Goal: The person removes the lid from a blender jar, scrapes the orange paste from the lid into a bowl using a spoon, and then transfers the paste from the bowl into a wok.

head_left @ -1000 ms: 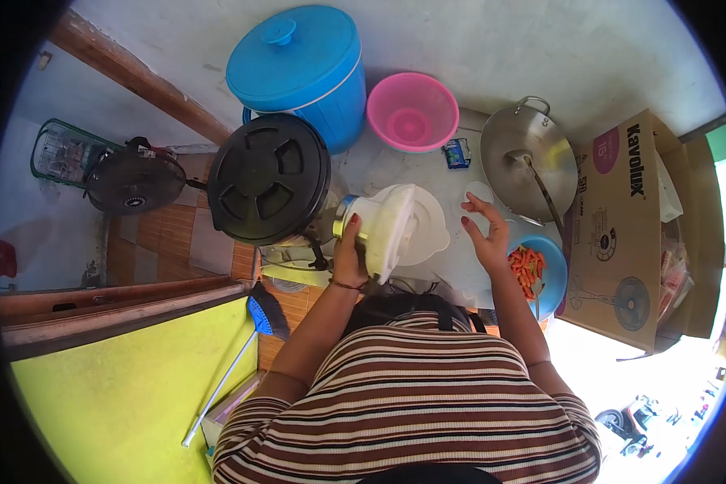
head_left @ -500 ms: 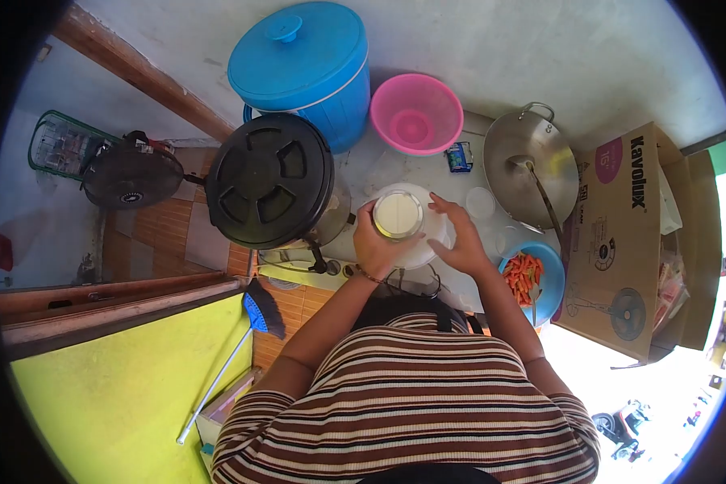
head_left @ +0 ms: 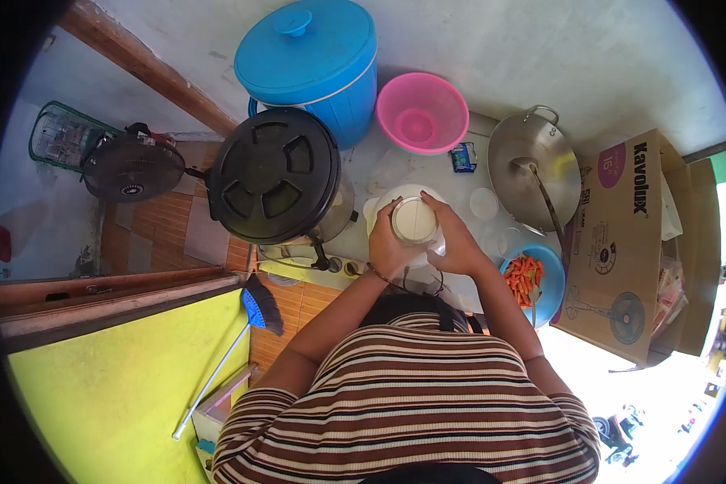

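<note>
Between my two hands is a round tub (head_left: 415,220) with a clear rim and a pale, whitish top, seen from above. My left hand (head_left: 388,248) wraps round its left side. On the other side, my right hand (head_left: 457,240) has its fingers curved against the tub, thumb toward me. Under the hands lies a white round plate-like thing (head_left: 376,206), mostly covered by them. Just right of my right hand are clear round plastic pieces (head_left: 483,204), perhaps lids or cups.
A blue lidded bucket (head_left: 315,64), a black-lidded container (head_left: 276,173) and a pink bowl (head_left: 422,113) stand left and behind. To the right are a steel wok (head_left: 532,181) with a ladle, a blue bowl (head_left: 552,282) of orange-red pieces and a cardboard box (head_left: 613,250).
My right hand, apart from the tub with fingers spread before, now closes on its right side. The tub and my left hand have shifted slightly right.
</note>
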Tool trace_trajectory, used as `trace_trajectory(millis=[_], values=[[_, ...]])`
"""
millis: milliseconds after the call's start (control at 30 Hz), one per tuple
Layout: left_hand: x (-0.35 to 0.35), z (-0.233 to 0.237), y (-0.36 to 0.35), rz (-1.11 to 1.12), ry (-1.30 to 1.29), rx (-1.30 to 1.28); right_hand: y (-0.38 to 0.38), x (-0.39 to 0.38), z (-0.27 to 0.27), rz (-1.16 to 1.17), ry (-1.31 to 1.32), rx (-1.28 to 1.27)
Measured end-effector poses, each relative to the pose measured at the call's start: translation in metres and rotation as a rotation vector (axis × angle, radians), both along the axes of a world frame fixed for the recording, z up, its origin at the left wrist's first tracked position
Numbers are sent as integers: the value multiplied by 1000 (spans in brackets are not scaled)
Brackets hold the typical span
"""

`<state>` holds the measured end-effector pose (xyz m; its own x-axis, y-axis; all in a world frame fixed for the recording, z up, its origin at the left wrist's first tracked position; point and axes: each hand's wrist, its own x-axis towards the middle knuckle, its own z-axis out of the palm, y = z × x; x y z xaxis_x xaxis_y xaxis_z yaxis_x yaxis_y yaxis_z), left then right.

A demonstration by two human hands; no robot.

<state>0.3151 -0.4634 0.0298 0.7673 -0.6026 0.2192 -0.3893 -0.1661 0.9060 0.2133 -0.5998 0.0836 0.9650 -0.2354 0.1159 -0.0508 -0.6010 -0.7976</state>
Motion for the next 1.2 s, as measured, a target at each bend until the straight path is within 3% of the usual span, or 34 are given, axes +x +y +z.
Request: trace_trajectory(millis=[167, 267, 367, 567, 667, 767, 967, 1067, 1200], values=[[-3, 1, 1, -83, 23, 11, 12, 10, 14, -74, 69, -66], [5, -11, 10, -113, -295, 232, 21, 21, 18, -110, 191, -208], [4, -5, 31, -128, -309, 438, 24, 28, 16, -84, 226, -273], [0, -61, 67, -67, 118, 542, 26, 33, 2, -125, 187, -228], [3, -81, 71, -188, 82, 552, 26, 35, 2, -148, 247, -256], [2, -81, 69, -214, 128, 406, 34, 40, 8, -222, 379, -295], [-4, -60, 59, -122, -41, 551, 45, 39, -3, -312, 348, -405], [-1, -60, 55, -135, -46, 439, 38, 33, -20, -260, 118, -331], [1, -52, 56, -153, -9, 521, 20, 18, -18, -155, 38, -33]])
